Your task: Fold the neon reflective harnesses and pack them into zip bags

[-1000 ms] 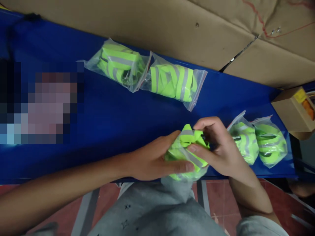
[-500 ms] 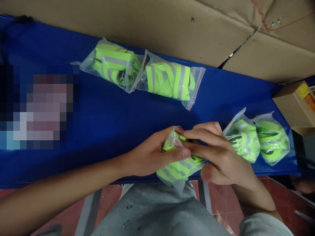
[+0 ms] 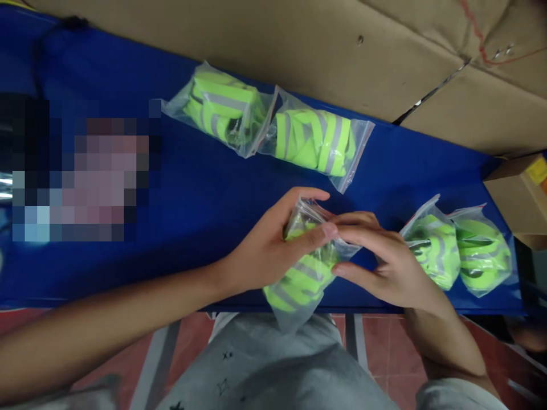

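Note:
A clear zip bag [image 3: 304, 274] holds folded neon-yellow straps with grey reflective stripes. It is tilted over the table's front edge, its red-lined mouth pointing up and right. My left hand [image 3: 269, 245] grips it from the left, thumb across the front and fingers behind. From the right, my right hand [image 3: 387, 259] has its fingers along the bag's mouth and its thumb on the lower right side. Its fingers partly cover the seal, so I cannot tell whether the bag is sealed along its whole length.
On the blue table [image 3: 205, 210], two similar filled bags lie at the back, a left one [image 3: 226, 108] and a right one [image 3: 316, 139]. Two more, one nearer [image 3: 440, 253] and one farther right [image 3: 485, 256], sit beside my right hand. Cardboard [image 3: 256, 40] borders the back; a box [image 3: 517, 193] stands right.
My right fingers have come from inside the bag's opening to its outer lip. The bag's mouth now looks flatter and closer together. The whole view has shifted slightly.

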`<state>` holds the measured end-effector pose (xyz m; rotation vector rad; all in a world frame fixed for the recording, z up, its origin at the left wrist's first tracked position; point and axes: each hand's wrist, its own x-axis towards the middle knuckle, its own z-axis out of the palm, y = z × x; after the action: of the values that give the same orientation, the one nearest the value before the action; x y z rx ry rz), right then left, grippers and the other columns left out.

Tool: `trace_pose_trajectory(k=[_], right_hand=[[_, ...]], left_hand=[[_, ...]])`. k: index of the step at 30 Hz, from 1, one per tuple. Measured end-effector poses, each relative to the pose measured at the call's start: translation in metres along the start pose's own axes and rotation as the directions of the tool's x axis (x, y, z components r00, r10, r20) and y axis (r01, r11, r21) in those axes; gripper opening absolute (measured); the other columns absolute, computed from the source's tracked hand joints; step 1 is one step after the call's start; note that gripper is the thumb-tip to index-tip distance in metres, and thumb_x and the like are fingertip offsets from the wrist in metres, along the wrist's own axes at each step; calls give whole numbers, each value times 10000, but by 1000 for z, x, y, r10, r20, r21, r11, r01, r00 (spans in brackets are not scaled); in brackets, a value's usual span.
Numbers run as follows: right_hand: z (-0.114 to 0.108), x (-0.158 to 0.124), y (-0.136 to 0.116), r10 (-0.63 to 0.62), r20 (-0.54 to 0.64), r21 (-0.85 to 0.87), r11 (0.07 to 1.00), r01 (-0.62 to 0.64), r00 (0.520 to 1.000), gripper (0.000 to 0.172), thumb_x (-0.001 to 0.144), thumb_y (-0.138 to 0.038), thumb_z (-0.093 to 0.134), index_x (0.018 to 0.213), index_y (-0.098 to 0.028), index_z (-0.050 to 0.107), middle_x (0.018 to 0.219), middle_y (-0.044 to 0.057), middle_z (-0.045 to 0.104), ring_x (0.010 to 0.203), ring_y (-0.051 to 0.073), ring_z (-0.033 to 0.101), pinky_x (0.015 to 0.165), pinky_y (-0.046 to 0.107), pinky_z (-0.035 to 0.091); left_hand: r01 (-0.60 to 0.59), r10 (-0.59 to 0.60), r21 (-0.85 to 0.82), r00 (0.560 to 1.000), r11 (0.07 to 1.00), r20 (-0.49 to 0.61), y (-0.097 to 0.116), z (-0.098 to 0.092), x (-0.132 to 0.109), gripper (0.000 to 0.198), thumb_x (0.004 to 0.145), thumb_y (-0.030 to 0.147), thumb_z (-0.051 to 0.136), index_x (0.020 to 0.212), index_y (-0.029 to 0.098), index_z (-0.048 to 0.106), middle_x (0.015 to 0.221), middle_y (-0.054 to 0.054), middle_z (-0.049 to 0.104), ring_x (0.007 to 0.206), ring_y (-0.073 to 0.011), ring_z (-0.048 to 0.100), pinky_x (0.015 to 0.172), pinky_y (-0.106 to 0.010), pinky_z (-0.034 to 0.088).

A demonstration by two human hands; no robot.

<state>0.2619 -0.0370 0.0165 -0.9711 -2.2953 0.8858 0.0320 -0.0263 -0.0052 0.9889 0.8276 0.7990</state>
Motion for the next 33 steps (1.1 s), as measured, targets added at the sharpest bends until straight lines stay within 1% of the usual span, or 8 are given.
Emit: trace_pose_trajectory(k=[9,13,16,18,24,29,31,33], right_hand=[[21,5,18,-52,-99,93,994,61,994,264,1009,-95,614,1220,-226,706,1203,52,780,1176,174,719,1028,353,575],[20,4,21,51,-196,69,997,-38,979,231,1018,-96,599,1144,-229,739,1162,36,793,1146,174,728,983,346,572],[23,3,22,122,-215,84,991,-106,969,215,1039,-139,584,1150,-238,740,1187,47,793,1158,186,733,994,358,568],[25,3,22,131,-218,92,989,-114,967,213,1046,-150,577,1147,-245,739,1203,45,788,1186,185,724,1031,359,554],[27,3,23,168,-239,141,980,-137,956,154,1030,-216,637,1143,-254,734,1199,33,769,1181,177,703,1037,326,529],[26,0,23,285,-242,300,931,-208,927,85,987,-313,728,1039,-251,703,1010,4,728,960,143,687,873,278,520],[27,1,21,264,-235,390,907,-158,935,80,975,-295,744,1006,-245,690,974,-2,711,923,128,675,835,257,520],[27,3,20,217,-229,471,878,-87,949,104,951,-264,772,988,-239,678,969,-5,705,900,117,675,809,241,528]], left_hand=[[-106,103,290,994,951,29,5,-5,-13,613,1051,457,588,1601,255,405,1466,-112,630,1342,-278,609,1110,-374,480],[-241,485,843,874,481,-27,11,-46,-46,666,988,431,680,1608,309,470,1752,-26,318,1616,-391,258,1355,-504,152],[132,699,987,697,92,-158,7,-90,-75,736,987,412,651,1666,301,388,1813,-21,124,1639,-474,152,1349,-622,105],[350,719,936,641,36,-267,5,-113,-86,693,1012,436,602,1641,197,439,1804,-134,124,1635,-510,135,1324,-687,116],[342,615,938,729,53,-301,8,-143,-88,573,1054,561,505,1511,228,599,1812,-59,93,1623,-530,106,1251,-767,-11],[336,701,938,649,83,-294,16,-119,-83,555,1029,429,607,1486,115,608,1728,-206,328,1598,-497,274,1281,-730,151],[93,687,964,684,250,-244,16,-99,-73,542,1003,392,653,1474,129,601,1631,-204,483,1530,-427,430,1276,-615,314],[-195,525,774,827,602,-200,11,-75,-55,612,975,447,696,1510,197,534,1539,-158,590,1422,-357,567,1198,-500,454]])
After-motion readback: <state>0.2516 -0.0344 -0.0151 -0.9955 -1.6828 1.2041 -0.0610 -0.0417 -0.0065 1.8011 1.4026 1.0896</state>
